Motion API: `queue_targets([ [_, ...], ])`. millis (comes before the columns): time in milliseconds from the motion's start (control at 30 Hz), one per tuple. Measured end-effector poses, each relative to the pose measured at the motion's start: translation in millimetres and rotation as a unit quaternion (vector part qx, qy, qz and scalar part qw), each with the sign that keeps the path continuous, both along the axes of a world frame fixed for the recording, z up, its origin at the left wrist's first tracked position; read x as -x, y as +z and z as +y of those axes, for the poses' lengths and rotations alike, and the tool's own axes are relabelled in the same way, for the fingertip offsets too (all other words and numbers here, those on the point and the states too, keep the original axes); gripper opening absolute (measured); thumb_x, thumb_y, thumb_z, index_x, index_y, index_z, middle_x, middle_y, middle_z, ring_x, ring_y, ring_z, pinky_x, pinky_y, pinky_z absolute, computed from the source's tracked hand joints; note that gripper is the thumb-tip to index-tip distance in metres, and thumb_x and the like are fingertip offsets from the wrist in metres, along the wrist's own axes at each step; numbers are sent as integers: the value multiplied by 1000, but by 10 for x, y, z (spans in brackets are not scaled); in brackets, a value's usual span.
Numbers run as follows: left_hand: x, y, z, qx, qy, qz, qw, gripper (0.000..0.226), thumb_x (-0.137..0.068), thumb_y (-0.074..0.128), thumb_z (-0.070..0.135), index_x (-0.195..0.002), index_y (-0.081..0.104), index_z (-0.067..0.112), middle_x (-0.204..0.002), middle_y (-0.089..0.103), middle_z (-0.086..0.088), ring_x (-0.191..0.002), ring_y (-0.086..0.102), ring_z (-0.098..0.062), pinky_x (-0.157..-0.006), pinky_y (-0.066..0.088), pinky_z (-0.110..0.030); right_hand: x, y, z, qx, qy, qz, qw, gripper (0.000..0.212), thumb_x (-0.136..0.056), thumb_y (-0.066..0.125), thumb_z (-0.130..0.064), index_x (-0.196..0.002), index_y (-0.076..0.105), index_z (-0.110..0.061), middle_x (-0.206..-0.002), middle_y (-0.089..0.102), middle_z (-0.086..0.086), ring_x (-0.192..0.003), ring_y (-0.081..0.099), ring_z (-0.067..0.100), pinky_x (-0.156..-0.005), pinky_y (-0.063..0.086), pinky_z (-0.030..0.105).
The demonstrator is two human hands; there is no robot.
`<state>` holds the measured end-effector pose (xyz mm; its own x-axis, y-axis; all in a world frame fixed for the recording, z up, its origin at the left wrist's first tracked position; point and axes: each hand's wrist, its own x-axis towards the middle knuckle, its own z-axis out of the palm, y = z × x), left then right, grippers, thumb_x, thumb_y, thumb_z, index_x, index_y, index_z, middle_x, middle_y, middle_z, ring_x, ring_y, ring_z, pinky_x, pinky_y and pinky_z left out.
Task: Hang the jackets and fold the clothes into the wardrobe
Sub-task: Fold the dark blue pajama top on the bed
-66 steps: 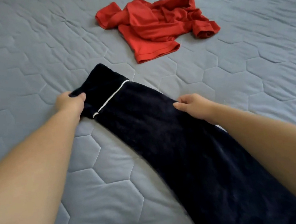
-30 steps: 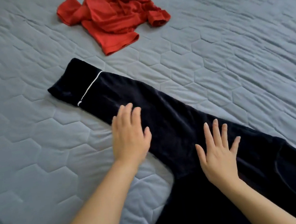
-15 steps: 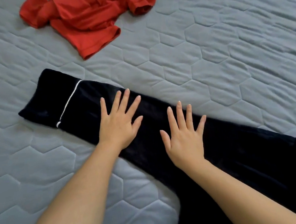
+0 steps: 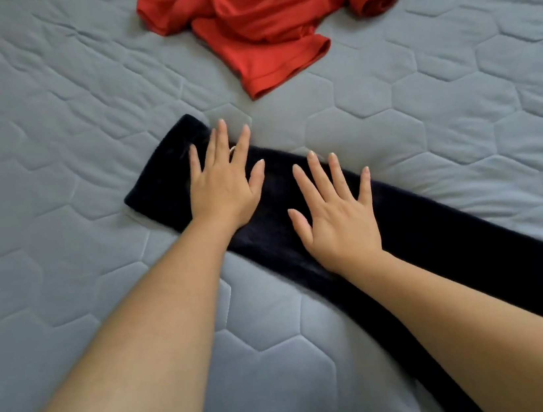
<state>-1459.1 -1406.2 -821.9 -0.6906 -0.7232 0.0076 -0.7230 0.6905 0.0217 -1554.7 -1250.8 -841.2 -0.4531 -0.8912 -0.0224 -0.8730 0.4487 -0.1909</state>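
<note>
A long dark navy garment [image 4: 440, 239] lies flat across the grey quilted bed, running from the middle left down to the lower right. My left hand [image 4: 225, 180] presses flat on its far end near the cuff, fingers spread, covering most of the white piping. My right hand [image 4: 336, 211] lies flat on the cloth just to the right of it, fingers straight and apart. Both palms face down and hold nothing.
A crumpled red shirt [image 4: 266, 23] lies on the bed [image 4: 44, 114] beyond the navy garment, near the top of the view. Grey quilted cover with a hexagon pattern spreads to the left and right.
Both hands have slid along the navy garment toward its cuffed far end, still flat. My left hand now covers the white piping. The view has shifted left.
</note>
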Motion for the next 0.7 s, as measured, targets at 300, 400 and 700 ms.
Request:
queue_targets([
  [300, -813, 480, -107, -218, 445, 301, 815, 48, -81, 66, 34, -120, 53, 9, -121, 60, -12, -111, 57, -30, -91, 44, -35, -65, 313, 78, -33, -8, -28, 999, 64, -95, 15, -50, -152, 2, -26, -161, -5, 0, -147, -10, 24, -114, -6, 57],
  [400, -718, 697, 44, -354, 440, 395, 724, 19, -76, 70, 18, -92, 60, 14, -99, 68, -10, -91, 64, -28, -80, 54, -36, -178, 552, 140, 47, -27, -164, 985, 60, -98, 34, -38, -152, 10, -25, -160, 5, -1, -148, -2, 18, -117, -2, 48],
  [700, -822, 1893, 1333, -301, -11, 249, 920, 46, -78, 49, 0, -115, 64, 24, -115, 68, -2, -107, 60, -27, -89, 47, -35, -336, 2461, 226, 93, -303, -727, 609, 45, -78, 68, -47, -109, 62, -15, -105, 66, 17, -89, 67, 33, -72, 56, 48],
])
